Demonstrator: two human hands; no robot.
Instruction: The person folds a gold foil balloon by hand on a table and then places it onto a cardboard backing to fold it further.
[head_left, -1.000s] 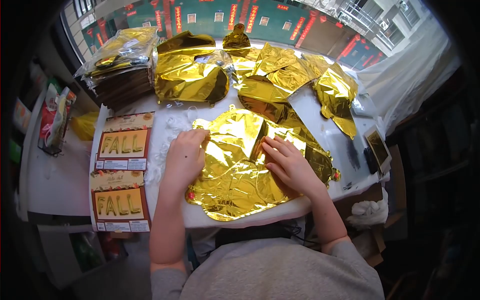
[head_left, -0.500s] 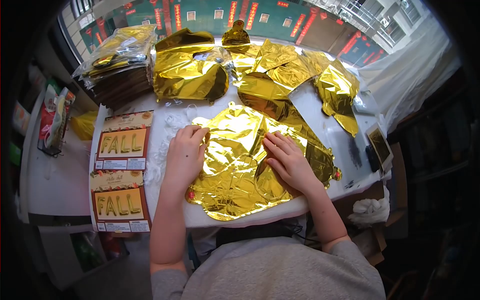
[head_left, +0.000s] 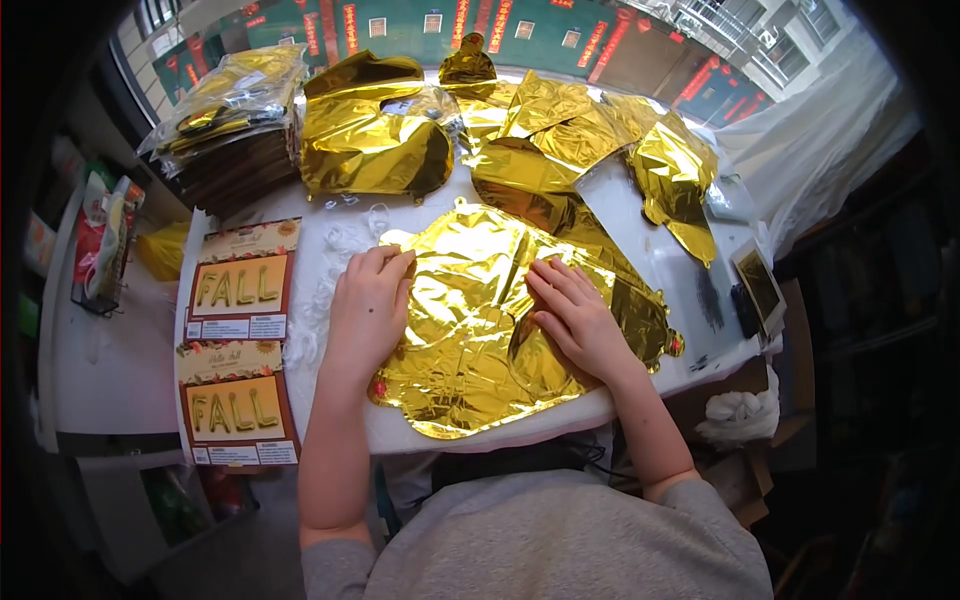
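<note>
A flat, uninflated gold foil balloon (head_left: pixel 460 350) lies spread on the white table before me, wrinkled and shiny, with small tabs on its edge. My left hand (head_left: pixel 368 305) rests at its left edge, fingers slightly bent and the thumb apart from the index finger. On the right part of the foil, my right hand (head_left: pixel 578 318) lies palm down, fingers stretched out and pressing on the surface. What is beneath both palms is hidden.
More gold foil balloons (head_left: pixel 375 150) are heaped at the back. A stack of bagged packs (head_left: pixel 225 130) stands back left. Two printed FALL cards (head_left: pixel 240 290) lie at the left, beside crumpled clear-white material (head_left: pixel 325 290). A dark framed device (head_left: pixel 757 280) sits at the right edge.
The view has shifted very slightly. Both hands stay on the foil in nearly the same places, and its wrinkles in the middle look a little different.
</note>
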